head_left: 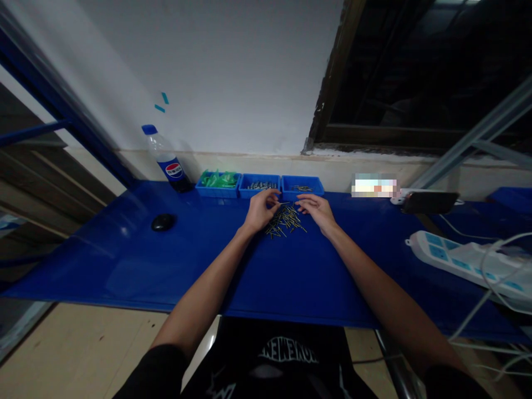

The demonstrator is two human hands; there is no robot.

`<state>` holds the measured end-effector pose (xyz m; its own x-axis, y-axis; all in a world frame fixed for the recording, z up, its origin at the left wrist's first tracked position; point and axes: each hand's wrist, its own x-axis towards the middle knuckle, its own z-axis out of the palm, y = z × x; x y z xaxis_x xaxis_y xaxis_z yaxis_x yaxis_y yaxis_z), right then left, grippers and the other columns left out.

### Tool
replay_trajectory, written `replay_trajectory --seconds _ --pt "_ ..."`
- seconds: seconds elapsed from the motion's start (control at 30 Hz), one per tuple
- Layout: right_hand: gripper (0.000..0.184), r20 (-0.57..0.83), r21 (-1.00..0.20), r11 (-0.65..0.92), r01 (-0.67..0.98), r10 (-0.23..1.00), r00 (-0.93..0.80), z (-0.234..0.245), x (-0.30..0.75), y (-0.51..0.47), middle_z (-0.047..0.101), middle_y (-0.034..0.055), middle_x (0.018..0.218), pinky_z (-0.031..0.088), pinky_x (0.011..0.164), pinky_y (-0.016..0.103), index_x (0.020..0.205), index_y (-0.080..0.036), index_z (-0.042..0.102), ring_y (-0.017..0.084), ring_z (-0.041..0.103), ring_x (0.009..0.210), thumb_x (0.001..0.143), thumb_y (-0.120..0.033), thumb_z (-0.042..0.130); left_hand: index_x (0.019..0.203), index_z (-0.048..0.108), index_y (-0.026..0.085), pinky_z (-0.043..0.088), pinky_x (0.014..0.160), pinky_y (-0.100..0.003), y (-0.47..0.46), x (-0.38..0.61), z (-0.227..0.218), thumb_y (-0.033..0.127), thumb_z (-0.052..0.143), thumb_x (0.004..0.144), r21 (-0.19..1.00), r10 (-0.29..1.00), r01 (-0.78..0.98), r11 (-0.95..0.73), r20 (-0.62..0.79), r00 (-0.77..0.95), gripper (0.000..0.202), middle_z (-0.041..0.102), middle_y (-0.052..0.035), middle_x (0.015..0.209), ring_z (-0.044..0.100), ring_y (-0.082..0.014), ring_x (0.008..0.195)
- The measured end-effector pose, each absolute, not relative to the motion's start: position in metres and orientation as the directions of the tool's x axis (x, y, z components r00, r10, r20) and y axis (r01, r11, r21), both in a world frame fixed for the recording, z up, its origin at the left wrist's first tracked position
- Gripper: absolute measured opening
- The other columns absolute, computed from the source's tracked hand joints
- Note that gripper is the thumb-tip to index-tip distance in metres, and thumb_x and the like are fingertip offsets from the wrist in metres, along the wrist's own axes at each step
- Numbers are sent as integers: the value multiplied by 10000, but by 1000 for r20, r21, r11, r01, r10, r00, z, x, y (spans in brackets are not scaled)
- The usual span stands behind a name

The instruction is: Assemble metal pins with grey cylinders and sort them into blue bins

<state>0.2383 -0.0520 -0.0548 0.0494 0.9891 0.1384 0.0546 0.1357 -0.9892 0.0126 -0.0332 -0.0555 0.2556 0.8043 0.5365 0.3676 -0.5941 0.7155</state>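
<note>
A loose pile of thin, brass-coloured screw-like pieces (pixel 287 218) lies on the blue tabletop (pixel 266 277). My left hand (pixel 262 210) is at the pile's left edge, thumb and fingers closed in a pinch. One thin screw-like piece (pixel 284 203) points out of its fingertips to the right. Across the pile, my right hand (pixel 317 210) has its fingers bent and drawn together; what they hold, if anything, is too small to make out. Behind the hands, the right blue bin (pixel 313 193) has a few thin metal pieces in it.
A middle blue bin (pixel 249 194) holds many small metal pieces, and a left blue bin (pixel 216 192) holds green plastic packets. Further left are a cola bottle (pixel 172 169) and a black mouse (pixel 163 222). At right lie a phone (pixel 431 203) and a power strip (pixel 453 257) with cables.
</note>
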Motion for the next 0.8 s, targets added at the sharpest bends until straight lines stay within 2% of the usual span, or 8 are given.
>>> replay_trajectory --seconds 0.13,0.33,0.43,0.53,0.63,0.73,0.8 --pt "358 136 -987 138 77 990 -35 -53 235 -55 804 62 830 526 647 295 1000 -201 802 187 717 712 702 -396 840 1172 692 143 620 785 -291 -34 15 -58 117 736 821 764 807 266 -587 527 267 355 710 -77 1031 721 -141 798" --pt "383 116 -993 114 -25 988 -105 -57 234 -56 800 67 768 560 719 329 909 -182 828 199 732 719 643 -444 915 1100 710 131 627 787 -285 -35 18 -59 110 769 815 739 770 235 -632 564 298 291 743 -102 1084 743 -144 808" --pt "393 117 -993 113 -43 989 -88 -58 234 -54 800 67 758 571 726 347 887 -189 832 207 735 707 621 -461 932 1128 714 142 630 806 -299 -37 17 -55 140 781 830 702 768 318 -637 545 336 305 765 -100 1094 756 -163 839" --pt "368 161 -987 161 -17 987 -7 -56 234 -53 797 67 744 586 734 371 846 -201 826 220 737 699 623 -474 931 1167 736 161 615 933 -375 -38 13 -53 194 700 921 580 756 485 -654 499 423 251 786 -100 1110 759 -214 973" --pt "382 230 -971 235 -41 969 94 -55 236 -51 829 87 912 605 824 403 916 -215 824 259 773 850 646 -469 917 1213 750 166 549 1080 -410 -36 9 -55 146 555 977 447 728 575 -685 434 531 306 776 -103 1215 721 -240 1152" --pt "467 242 -964 253 -81 963 122 -56 238 -48 815 95 1142 594 937 430 1065 -231 809 283 770 1034 655 -430 912 1225 765 170 528 1111 -371 -33 7 -59 52 500 924 368 716 614 -698 365 595 417 769 -93 1250 703 -228 1197" --pt "479 228 -967 239 -85 967 117 -57 239 -47 801 99 1193 590 950 435 1100 -233 799 286 764 1067 664 -403 903 1215 777 187 527 1109 -345 -33 6 -59 21 499 885 336 726 643 -688 332 602 462 772 -83 1247 705 -217 1191"
